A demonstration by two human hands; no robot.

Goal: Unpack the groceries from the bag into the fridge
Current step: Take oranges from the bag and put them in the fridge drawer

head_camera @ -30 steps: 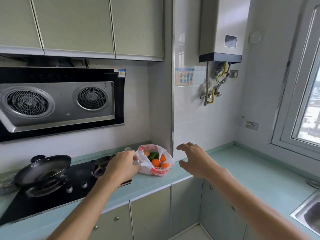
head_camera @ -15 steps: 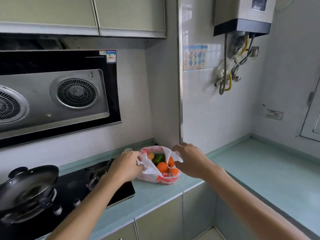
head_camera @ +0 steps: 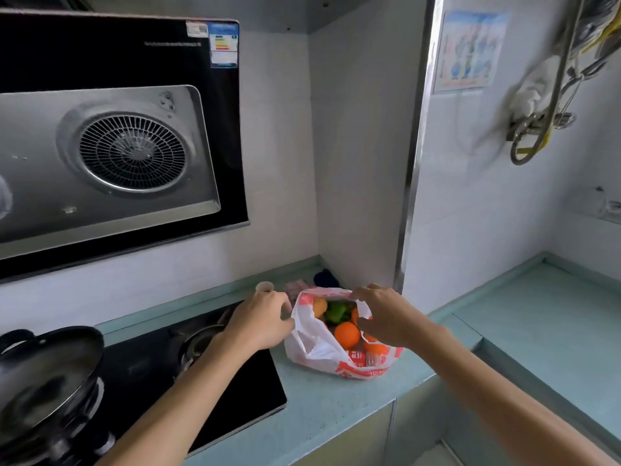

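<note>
A white plastic bag with red print (head_camera: 316, 351) sits on the pale green counter (head_camera: 336, 405) in the wall corner, its mouth pulled open. Inside I see an orange (head_camera: 346, 334), a second orange (head_camera: 376, 348), a yellowish fruit (head_camera: 320, 307), something green (head_camera: 337, 312) and a red-labelled bottle (head_camera: 361, 358). My left hand (head_camera: 260, 319) grips the bag's left rim. My right hand (head_camera: 383, 314) pinches the right rim, fingers curled over the opening. No fridge is in view.
A black gas hob (head_camera: 201, 375) lies left of the bag, with a dark wok (head_camera: 43, 375) on its near-left burner. A small cup (head_camera: 264, 286) and dark cloths (head_camera: 326, 279) sit behind the bag. The range hood (head_camera: 111, 153) hangs above. Counter continues to the right (head_camera: 544, 317).
My right hand reached in from the right and took hold of the bag's right rim. Both hands now spread the mouth wider. My view has moved closer and lower.
</note>
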